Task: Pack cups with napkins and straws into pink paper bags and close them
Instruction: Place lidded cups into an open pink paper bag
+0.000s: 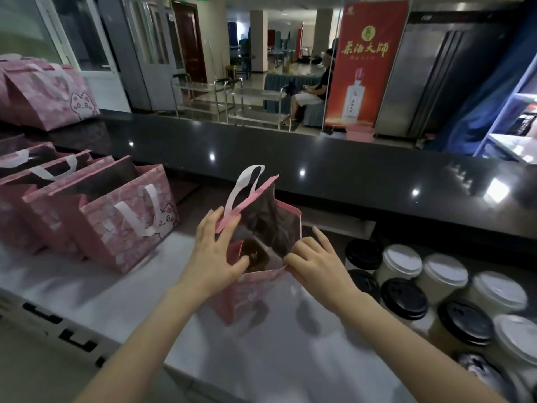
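The pink paper bag [247,292] stood upright on the tabletop [261,359] right in front of the person. Its mouth was open, with a row of other open bags [125,228] to the left and the lidded cups [404,298] to the right.

The left hand [213,257] had its fingers [210,225] spread and pretty much straight, pushing the far-left rim outward, with the thumb down by the near rim. The right hand [318,267] was pinching the near rim at its right corner, index finger sticking straight out. So I'd say they were just stretching the mouth wide before loading. There was something brownish low inside, but I couldn't tell if it was a cup or just the bag's bottom.

Handling-wise, my guess is the bag was thin, light paper that creases easily and tears if you yank it. The folded top rim looked like the sturdiest place to hold it. I wouldn't have tugged the white handle [241,187] until there was weight inside. Empty, it'd probably tip over at a nudge, so one hand should've stayed on the rim. The cups looked like the heavy, spillable part, so I'd have gripped them round the body and not by the lid.
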`<control>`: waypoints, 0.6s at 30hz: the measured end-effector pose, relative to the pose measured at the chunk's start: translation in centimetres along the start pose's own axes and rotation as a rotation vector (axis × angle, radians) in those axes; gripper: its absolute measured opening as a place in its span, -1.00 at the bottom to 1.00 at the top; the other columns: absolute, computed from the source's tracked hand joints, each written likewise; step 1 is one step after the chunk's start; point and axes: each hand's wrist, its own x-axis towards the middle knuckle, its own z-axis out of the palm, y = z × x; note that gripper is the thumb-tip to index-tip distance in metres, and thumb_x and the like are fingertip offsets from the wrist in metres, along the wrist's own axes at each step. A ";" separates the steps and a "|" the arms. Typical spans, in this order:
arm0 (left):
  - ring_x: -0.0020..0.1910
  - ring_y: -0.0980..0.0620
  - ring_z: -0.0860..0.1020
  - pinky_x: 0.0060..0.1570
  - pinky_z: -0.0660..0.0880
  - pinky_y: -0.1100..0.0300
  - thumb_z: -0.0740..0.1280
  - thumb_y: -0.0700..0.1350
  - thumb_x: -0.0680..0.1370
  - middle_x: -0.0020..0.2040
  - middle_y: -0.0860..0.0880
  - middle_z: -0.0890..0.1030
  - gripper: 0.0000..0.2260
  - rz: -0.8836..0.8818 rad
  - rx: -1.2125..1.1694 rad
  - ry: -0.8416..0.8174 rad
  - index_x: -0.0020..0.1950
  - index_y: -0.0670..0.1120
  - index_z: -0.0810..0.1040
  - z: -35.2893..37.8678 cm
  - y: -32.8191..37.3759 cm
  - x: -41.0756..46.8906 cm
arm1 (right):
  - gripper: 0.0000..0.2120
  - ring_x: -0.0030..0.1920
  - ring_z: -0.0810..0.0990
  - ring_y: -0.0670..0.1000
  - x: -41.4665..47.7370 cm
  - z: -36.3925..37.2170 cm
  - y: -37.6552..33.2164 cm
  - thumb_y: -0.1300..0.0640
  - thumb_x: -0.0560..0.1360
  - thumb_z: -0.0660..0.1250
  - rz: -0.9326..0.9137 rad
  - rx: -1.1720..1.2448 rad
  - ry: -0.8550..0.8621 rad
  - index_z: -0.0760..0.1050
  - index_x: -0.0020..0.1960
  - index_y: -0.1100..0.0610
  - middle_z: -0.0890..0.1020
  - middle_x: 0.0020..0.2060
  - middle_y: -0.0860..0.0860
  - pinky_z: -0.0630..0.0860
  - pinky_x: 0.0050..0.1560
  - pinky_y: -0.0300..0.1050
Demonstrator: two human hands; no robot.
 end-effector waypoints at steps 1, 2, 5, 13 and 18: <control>0.53 0.06 -0.18 0.46 -0.02 0.03 0.36 0.13 0.45 0.52 0.13 -0.10 -0.25 -0.011 0.008 -0.015 0.56 0.11 0.09 0.1 0.4 -0.1 | -0.92 -0.02 0.58 0.04 -0.7 -0.3 0.0 0.08 0.42 0.47 0.001 0.007 0.023 0.59 -0.12 0.03 0.58 -0.18 -0.05 0.27 0.42 0.15; 0.52 0.05 -0.18 0.47 -0.01 0.00 0.36 0.14 0.44 0.52 0.14 -0.09 -0.24 -0.022 0.018 -0.031 0.56 0.13 0.07 0.0 0.7 -0.1 | -0.93 -0.03 0.59 0.04 -1.3 -0.6 0.0 0.09 0.42 0.46 0.003 0.022 0.047 0.59 -0.12 0.04 0.58 -0.18 -0.04 0.30 0.40 0.14; 0.48 0.07 -0.11 0.46 0.03 0.02 0.41 0.07 0.41 0.50 0.13 -0.02 -0.18 -0.021 -0.007 -0.077 0.57 0.13 0.04 -0.3 1.2 -0.2 | -0.81 0.03 0.60 0.03 -2.7 -1.4 0.0 0.12 0.40 0.48 0.044 0.116 0.090 0.61 0.01 0.06 0.61 -0.09 -0.02 0.35 0.37 0.10; 0.40 -0.03 0.11 0.40 0.11 0.14 0.46 -0.16 0.37 0.44 0.04 0.12 -0.09 0.064 -0.036 -0.030 0.59 -0.03 -0.01 -0.6 1.1 0.3 | -0.49 0.38 0.37 0.10 -6.6 -1.3 5.4 -0.08 0.51 0.33 0.353 0.141 -0.211 0.39 0.40 0.08 0.40 0.37 0.06 0.23 0.42 0.01; 0.44 0.01 0.04 0.39 0.12 0.13 0.49 -0.14 0.37 0.45 0.10 0.04 -0.02 0.093 -0.014 0.016 0.59 0.01 -0.09 -0.8 0.2 0.7 | -0.26 0.50 0.10 0.07 -8.0 1.0 7.5 -0.30 0.46 0.25 0.414 -0.009 -0.617 0.08 0.53 -0.09 0.16 0.51 0.02 0.11 0.47 0.09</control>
